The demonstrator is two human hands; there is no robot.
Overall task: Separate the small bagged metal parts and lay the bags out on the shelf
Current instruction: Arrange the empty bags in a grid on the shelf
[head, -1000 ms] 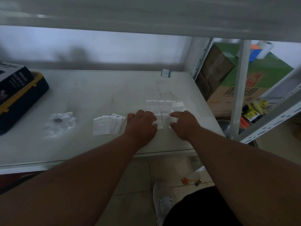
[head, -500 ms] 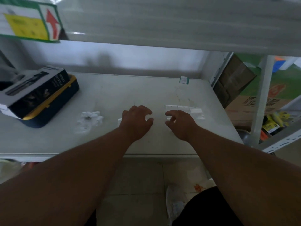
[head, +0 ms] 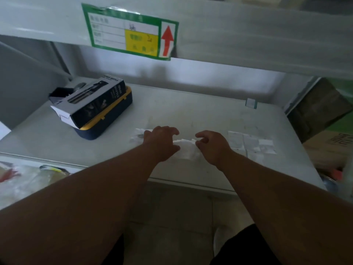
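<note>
Bags in hands: small bunch of white bags (head: 186, 150) on the shelf (head: 191, 111) near its front edge, about mid-width, lying between both hands; contents too blurred to tell.
Left hand: left hand (head: 162, 143) palm down at the left end of the bunch, fingers curled, thumb side touching the bags; whether it pinches them or only rests there I cannot tell.
Right hand: right hand (head: 214, 146) at the right end of the bunch, fingertips (head: 198, 143) curled in and pinching the edge of the bags.
Laid-out bags: flat white bags (head: 250, 143) side by side in rows, toward the right edge of the shelf, just right of the right hand, not touching it.
Loose bag pile: crumpled clear bags (head: 137, 134) just left of the left hand, partly hidden by it.
Box: dark cardboard box (head: 95, 101) lying tilted on top of a navy and yellow case (head: 112, 115), back left part of the shelf.
Small tag: little white square (head: 251, 103) near the back right corner of the shelf.
Label: green-bordered sign (head: 131, 32) with yellow patch and red up arrow, on the front lip of the shelf above.
Right of shelf: brown cartons (head: 321, 111), blurred.
</note>
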